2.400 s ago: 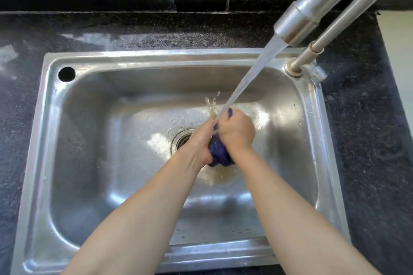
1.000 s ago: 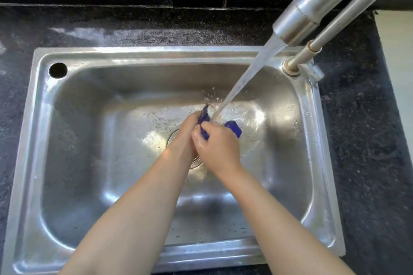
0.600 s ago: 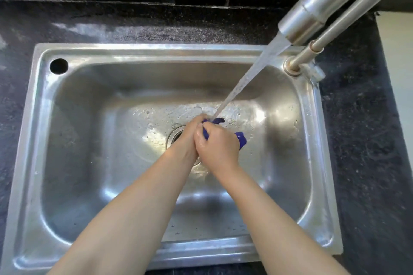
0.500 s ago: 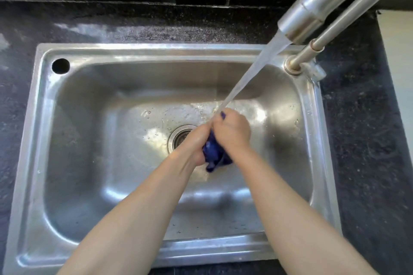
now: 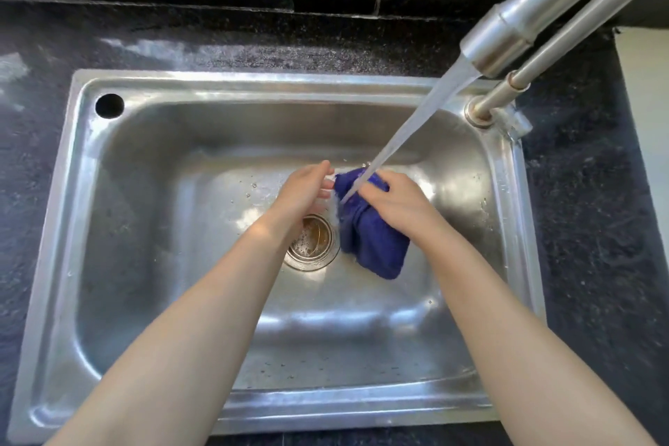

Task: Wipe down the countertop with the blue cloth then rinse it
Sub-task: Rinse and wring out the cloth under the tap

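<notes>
A: The hands first. The left hand (image 5: 306, 188) is now off the blue cloth (image 5: 373, 232), fingers loosely spread and holding nothing, just beside the fabric's left edge. Half a second ago both hands were pressed together, wringing the cloth into a tight wad between them.

B: And the right hand (image 5: 392, 205)?

A: Clamped on the cloth's upper part, bunching it, while the rest hangs open below the fist. So the wad has opened out into a loose drape (much more fabric shows than before).

B: Where does the cloth sit, going across?

A: Inside the sink (image 5: 202, 87), just right of the drain (image 5: 312, 241), its lower corner near the basin floor; I cannot tell whether it touches. The water stream (image 5: 409, 127) from the faucet (image 5: 506, 33) lands on the cloth's top, right by the right hand's fingers.

B: What does that mean for the job?

A: I judge the wiping is done, since wet streaks show on the dark tabletop (image 5: 217, 40) behind the sink, and the rinse is well under way. Opening the cloth lets fresh water reach folds that the squeeze had closed off. The likely next need is for the left hand to come back for another squeeze, then the tap shut.

B: Any risk?

A: Splash over the rim, perhaps, as the stream strikes the fabric at a slant.
</notes>
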Demonstrator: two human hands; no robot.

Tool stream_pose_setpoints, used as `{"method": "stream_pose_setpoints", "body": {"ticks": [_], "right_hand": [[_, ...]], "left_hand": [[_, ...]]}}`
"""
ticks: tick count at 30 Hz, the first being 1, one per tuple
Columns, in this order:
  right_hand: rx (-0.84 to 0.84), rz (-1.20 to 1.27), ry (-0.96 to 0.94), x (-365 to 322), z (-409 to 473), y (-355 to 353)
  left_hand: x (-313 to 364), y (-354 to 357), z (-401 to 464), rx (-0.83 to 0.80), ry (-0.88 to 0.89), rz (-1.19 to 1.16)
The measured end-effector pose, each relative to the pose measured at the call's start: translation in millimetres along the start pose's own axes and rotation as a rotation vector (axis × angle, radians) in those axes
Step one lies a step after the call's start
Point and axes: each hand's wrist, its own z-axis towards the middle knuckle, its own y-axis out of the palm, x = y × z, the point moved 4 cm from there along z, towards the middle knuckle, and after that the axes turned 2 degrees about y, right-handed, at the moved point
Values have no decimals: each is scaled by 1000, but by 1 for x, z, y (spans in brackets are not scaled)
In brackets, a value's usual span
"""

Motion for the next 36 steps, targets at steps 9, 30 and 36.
{"method": "stream_pose_setpoints", "body": {"ticks": [9, 30, 36], "right_hand": [[63, 251, 171, 10, 7, -9], [290, -238, -17, -16, -30, 42], [64, -149, 390, 55, 27, 21]], "left_hand": [[-51, 39, -21, -197, -242, -444], [-29, 41, -30, -30, -299, -492], [-1, 42, -38, -74, -50, 36]]}}
